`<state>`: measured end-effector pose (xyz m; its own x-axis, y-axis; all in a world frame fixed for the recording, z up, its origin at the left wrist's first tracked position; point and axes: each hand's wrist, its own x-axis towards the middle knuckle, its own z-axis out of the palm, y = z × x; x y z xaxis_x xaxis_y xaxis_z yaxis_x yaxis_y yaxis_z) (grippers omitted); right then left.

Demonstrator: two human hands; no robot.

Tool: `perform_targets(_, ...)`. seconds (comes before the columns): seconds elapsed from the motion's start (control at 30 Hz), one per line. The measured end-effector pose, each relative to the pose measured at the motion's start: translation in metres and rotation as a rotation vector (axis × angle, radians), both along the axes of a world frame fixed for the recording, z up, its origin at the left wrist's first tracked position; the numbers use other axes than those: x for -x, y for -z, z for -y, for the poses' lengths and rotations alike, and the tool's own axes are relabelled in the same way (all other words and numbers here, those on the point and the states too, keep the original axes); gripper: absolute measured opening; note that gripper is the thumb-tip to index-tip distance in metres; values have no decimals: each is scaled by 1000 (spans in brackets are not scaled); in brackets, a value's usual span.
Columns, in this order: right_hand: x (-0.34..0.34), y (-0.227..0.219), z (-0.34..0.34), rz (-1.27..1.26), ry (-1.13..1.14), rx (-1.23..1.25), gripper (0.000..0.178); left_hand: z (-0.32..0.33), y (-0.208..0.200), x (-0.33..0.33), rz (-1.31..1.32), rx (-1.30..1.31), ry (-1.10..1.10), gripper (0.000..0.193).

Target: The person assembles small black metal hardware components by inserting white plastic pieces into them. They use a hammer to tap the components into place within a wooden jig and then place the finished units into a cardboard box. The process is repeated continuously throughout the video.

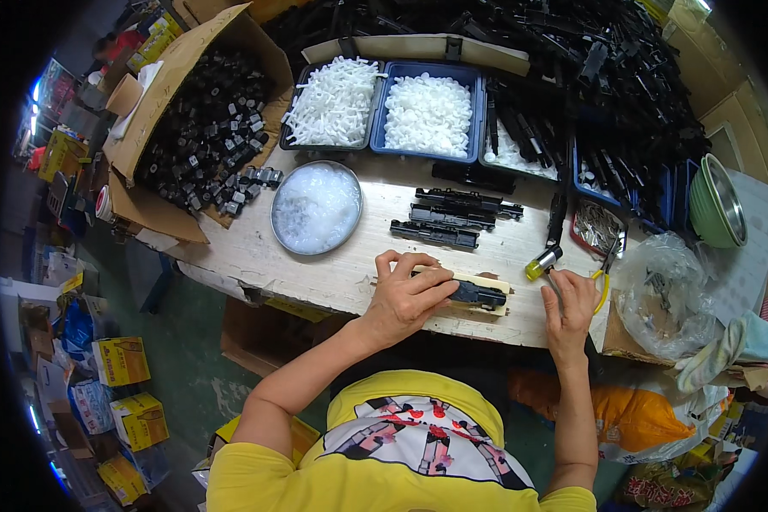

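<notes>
My left hand (408,294) is closed over a long black plastic part (480,295), pressing it onto a pale wooden block (497,309) at the table's near edge. Its fingers hide the part's left end. To the right, my right hand (574,309) curls its fingers round the handle of a small hammer (544,262) with a yellow face and a metal head. Most of the handle is hidden. The hammer head is apart from the black part. Beyond my left hand, several similar black assemblies (454,216) lie in rows.
A round dish (356,211) of translucent white material stands left, near a carton (136,111) of black pieces. Blue trays (480,111) of white parts line the back. Yellow-handled pliers (603,286), a plastic bag (657,328) and green bowls (706,209) are right.
</notes>
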<state>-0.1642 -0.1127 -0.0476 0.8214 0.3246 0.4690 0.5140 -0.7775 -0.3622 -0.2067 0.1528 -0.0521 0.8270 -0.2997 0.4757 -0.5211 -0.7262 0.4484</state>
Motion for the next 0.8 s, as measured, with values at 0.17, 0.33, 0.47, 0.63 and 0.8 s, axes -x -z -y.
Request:
perform_targets(0.17,3,7,-1,15,52,80,28,-1,3,-2,0,-20,0,31)
perform_targets(0.33,5,8,-2,-18,81,132,28,-4,7,0,-5,-15,-13,30)
perform_targets(0.47,2,10,-5,7,147,178,32,-5,9,0,40,-66,22,33)
perform_targets(0.63,-1,20,-1,-62,209,218,24,-12,10,1,38,-142,100,45)
perform_targets(0.8,11,-8,-14,-265,-25,-133,19,-17,2,-2,-15,-259,190,51)
